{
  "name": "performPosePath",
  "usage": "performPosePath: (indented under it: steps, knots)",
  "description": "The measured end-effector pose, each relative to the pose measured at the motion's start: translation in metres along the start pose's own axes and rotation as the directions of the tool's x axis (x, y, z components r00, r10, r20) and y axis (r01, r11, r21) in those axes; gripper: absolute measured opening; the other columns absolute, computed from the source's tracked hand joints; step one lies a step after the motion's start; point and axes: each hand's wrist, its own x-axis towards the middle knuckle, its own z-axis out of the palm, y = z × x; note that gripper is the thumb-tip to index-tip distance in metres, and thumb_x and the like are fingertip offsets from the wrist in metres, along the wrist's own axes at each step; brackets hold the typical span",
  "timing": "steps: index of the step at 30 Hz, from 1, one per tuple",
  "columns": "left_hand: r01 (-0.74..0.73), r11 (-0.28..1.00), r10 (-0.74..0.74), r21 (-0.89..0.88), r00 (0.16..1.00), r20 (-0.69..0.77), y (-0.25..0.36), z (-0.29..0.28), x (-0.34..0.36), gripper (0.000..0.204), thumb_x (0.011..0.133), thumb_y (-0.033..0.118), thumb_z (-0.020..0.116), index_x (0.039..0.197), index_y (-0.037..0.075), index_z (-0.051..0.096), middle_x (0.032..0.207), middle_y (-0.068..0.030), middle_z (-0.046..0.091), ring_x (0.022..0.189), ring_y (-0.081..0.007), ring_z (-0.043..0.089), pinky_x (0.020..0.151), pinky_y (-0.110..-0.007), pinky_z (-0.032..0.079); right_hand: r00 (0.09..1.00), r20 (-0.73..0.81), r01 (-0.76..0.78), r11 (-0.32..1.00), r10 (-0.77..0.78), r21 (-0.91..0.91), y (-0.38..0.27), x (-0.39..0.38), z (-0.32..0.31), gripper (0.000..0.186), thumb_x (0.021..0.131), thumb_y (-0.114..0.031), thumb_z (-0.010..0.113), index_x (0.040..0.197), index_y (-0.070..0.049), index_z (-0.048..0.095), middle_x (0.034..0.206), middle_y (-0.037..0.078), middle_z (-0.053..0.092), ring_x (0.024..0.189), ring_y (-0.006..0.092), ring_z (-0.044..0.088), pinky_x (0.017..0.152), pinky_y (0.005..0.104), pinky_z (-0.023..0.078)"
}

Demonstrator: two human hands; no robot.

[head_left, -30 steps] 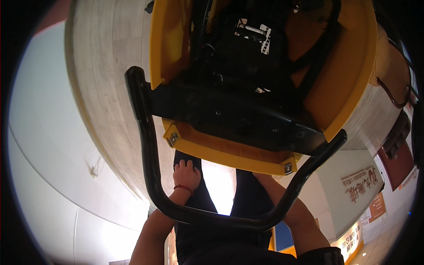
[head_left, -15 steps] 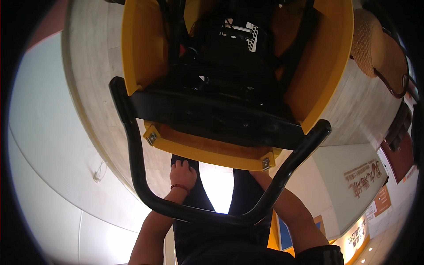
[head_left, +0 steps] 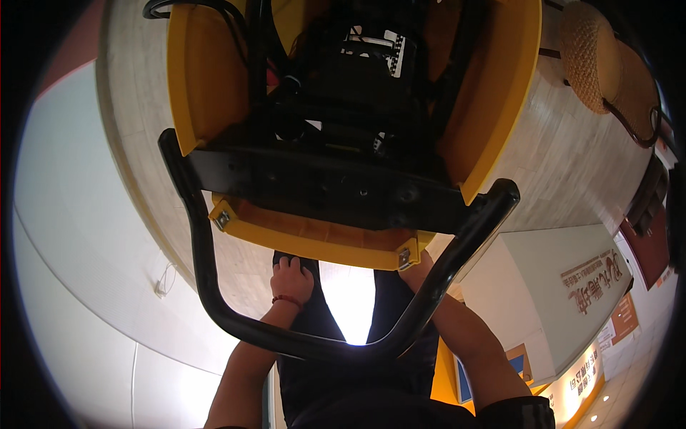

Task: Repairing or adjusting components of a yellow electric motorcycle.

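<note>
My left hand (head_left: 292, 280) lies flat on my dark-trousered leg (head_left: 284, 259), fingers lightly spread and holding nothing. A dark red beaded bracelet (head_left: 287, 298) circles that wrist. My right forearm (head_left: 461, 325) passes behind a black tubular bar (head_left: 314, 348); the hand is mostly hidden behind a yellow panel (head_left: 314, 242), so its fingers do not show. Above both hands is a machine with a black crosspiece (head_left: 321, 182), yellow side covers (head_left: 496, 107) and dark inner parts (head_left: 350, 93). The panel has a metal latch at each end. Neither hand visibly touches the machine.
A woven chair (head_left: 589, 61) stands at the upper right on the pale wood-look floor (head_left: 525, 143). To the right is a white counter (head_left: 550, 279) with lettering. A curved white wall (head_left: 71, 214) fills the left. A black cable (head_left: 193, 6) loops at the machine's upper left.
The machine has shifted left and slightly up in the view, with more of its cable showing. The chair also appears farther left. My left hand stays on my leg.
</note>
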Motion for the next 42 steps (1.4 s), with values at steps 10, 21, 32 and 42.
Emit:
performPosePath:
  steps: [10,21,32,42]
  knots:
    - [0.011,1.000,-0.012,-0.022,1.000,-0.014,-0.003,0.003,-0.001,0.026,0.080,0.023,0.050,0.096,0.002,0.056,0.100,-0.0178,0.052,0.094,-0.0343,0.053,0.075,-0.045,0.049,0.998,-0.039,0.046,0.993,-0.042,0.109,0.017,0.007,0.013,0.029,0.077,-0.027,0.056,0.099,-0.009,0.058,0.099,0.011,0.061,0.098,0.0268,0.058,0.086,0.0329,0.045]
    - [-0.015,0.999,0.013,-0.042,0.999,-0.044,-0.006,0.004,-0.001,0.026,0.080,0.023,0.051,0.094,0.002,0.056,0.099,-0.0177,0.052,0.092,-0.0344,0.053,0.074,-0.045,0.049,0.993,-0.117,-0.010,0.992,0.026,0.129,0.008,0.005,0.014,0.018,0.073,-0.019,0.053,0.090,-0.012,0.054,0.094,0.010,0.060,0.095,0.0296,0.057,0.087,0.0363,0.044]
    - [0.001,0.999,-0.001,-0.036,1.000,-0.026,-0.007,0.002,-0.002,0.027,0.080,0.023,0.050,0.096,0.002,0.056,0.100,-0.0176,0.052,0.093,-0.0341,0.053,0.075,-0.045,0.049,0.912,-0.349,0.183,0.975,-0.215,-0.123,0.010,0.005,0.023,0.013,0.071,-0.015,0.056,0.077,-0.004,0.060,0.083,0.015,0.060,0.085,0.0322,0.059,0.078,0.0389,0.048]
    - [-0.008,0.999,0.006,-0.038,0.999,-0.040,-0.010,0.000,-0.001,0.027,0.080,0.023,0.050,0.097,0.003,0.056,0.101,-0.0175,0.052,0.095,-0.0349,0.052,0.075,-0.045,0.049,0.885,-0.395,0.248,0.968,-0.246,-0.046,-0.001,0.007,0.019,0.020,0.072,-0.012,0.054,0.081,0.003,0.065,0.076,0.022,0.062,0.073,0.0340,0.062,0.072,0.0386,0.050]
